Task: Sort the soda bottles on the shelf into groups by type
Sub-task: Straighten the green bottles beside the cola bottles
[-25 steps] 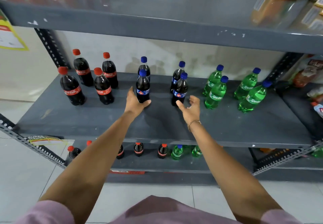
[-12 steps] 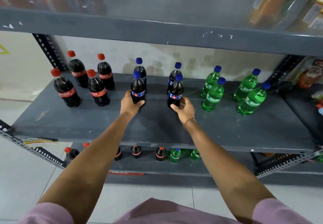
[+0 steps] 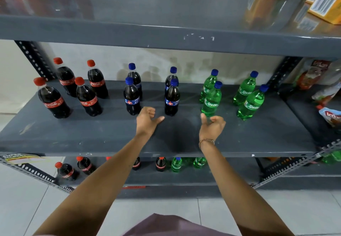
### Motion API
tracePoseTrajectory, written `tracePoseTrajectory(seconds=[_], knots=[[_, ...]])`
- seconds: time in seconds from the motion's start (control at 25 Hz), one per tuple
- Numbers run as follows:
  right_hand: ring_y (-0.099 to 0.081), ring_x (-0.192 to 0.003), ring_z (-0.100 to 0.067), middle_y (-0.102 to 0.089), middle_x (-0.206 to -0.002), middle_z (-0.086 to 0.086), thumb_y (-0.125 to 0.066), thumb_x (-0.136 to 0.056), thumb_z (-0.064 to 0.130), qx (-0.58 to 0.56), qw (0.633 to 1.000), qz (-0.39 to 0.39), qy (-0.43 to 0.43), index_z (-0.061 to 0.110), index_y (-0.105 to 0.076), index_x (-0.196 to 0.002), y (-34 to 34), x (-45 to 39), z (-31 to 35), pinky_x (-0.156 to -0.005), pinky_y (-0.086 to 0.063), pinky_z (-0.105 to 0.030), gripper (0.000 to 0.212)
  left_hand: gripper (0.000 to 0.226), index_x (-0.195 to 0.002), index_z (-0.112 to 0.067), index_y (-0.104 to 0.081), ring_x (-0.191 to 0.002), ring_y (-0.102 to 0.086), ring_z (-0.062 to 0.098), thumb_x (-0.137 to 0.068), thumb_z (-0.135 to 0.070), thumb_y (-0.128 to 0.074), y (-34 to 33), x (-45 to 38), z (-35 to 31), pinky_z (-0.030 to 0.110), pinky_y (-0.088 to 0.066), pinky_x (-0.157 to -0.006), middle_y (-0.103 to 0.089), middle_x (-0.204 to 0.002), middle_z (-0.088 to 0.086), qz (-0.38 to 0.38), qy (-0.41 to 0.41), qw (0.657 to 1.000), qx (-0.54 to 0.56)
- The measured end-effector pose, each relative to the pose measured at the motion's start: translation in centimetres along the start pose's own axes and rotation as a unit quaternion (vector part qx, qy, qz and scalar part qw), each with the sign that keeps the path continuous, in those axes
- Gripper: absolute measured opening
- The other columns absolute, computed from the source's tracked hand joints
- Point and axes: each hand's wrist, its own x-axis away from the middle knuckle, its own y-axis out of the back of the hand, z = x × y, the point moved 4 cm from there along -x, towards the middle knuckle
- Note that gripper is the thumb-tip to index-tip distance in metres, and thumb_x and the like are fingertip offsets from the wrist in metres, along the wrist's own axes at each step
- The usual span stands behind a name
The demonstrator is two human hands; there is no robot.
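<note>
Having let go of the blue-capped cola bottles [image 3: 132, 99], left hand [image 3: 147, 120] and right hand [image 3: 212, 125] hover loosely open, empty.

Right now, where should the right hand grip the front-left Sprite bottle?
Around the labelled body of the front-left Sprite bottle, coming from the front. It stands upright at the group's front edge, directly beyond the empty right hand; another Sprite bottle stands close behind.

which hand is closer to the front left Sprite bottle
Right. The right hand sits just in front of the front left Sprite bottle, thumb almost at its base. The left hand is farther left, between the two front blue-capped cola bottles.
</note>
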Motion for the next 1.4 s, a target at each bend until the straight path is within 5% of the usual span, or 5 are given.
tracePoseTrajectory(seconds=[0.2,0.52,0.96,1.2,1.4], knots=[[-0.045,-0.112,-0.023,-0.037,-0.128,-0.013,-0.077,-0.072,0.016,0.01,0.988,0.154,-0.015,0.002,-0.038,-0.125,0.8,-4.7,-1.0,-0.099,-0.042,-0.034,0.067,0.103,-0.146,-0.009,-0.017,-0.139,-0.028,0.024,-0.068,-0.025,-0.082,-3.6,-1.6,-2.8,0.038,-0.027,-0.112,-0.025,-0.153,0.008,0.092,-0.013,0.995,-0.03],[-0.053,-0.11,-0.014,-0.056,-0.127,-0.01,-0.071,-0.077,0.008,0.018,0.964,0.265,-0.023,0.007,-0.041,-0.129,0.0,-6.9,-1.5,-0.094,-0.04,-0.023,0.06,0.063,-0.135,-0.011,-0.039,-0.121,-0.048,0.027,-0.083,-0.029,-0.069,-5.0,-2.0,-3.3,0.029,-0.037,-0.09,-0.053,-0.133,0.01,0.079,-0.012,0.996,-0.044],[-0.053,-0.108,-0.014,-0.055,-0.121,-0.005,-0.069,-0.078,0.006,-0.012,0.961,0.275,-0.021,0.008,-0.038,-0.131,0.4,-6.2,-0.7,-0.092,-0.041,-0.023,0.061,0.069,-0.137,-0.008,-0.035,-0.125,-0.045,0.027,-0.08,-0.022,-0.072,-4.8,-1.1,-2.9,0.033,-0.037,-0.1,-0.05,-0.135,0.01,0.053,0.008,0.998,-0.025],[-0.052,-0.082,-0.021,-0.052,-0.091,-0.011,-0.068,-0.08,0.009,-0.001,0.999,0.035,0.008,0.0,-0.054,-0.096,5.1,-6.1,-1.9,-0.084,-0.049,-0.044,0.023,0.025,-0.091,-0.004,-0.058,-0.074,-0.057,0.014,-0.08,-0.021,-0.073,-6.6,2.5,-2.4,0.009,-0.04,-0.062,-0.062,-0.08,0.006,0.004,-0.054,0.998,-0.036],[-0.046,-0.115,-0.034,-0.043,-0.124,-0.023,-0.073,-0.076,0.01,0.044,0.998,-0.024,-0.026,-0.004,-0.037,-0.123,8.6,-9.7,-2.8,-0.099,-0.037,-0.037,0.061,0.056,-0.122,-0.003,-0.049,-0.107,-0.055,0.02,-0.077,-0.023,-0.075,-12.6,2.4,-6.7,0.027,-0.043,-0.09,-0.057,-0.118,0.011,0.127,-0.091,0.988,0.002]])
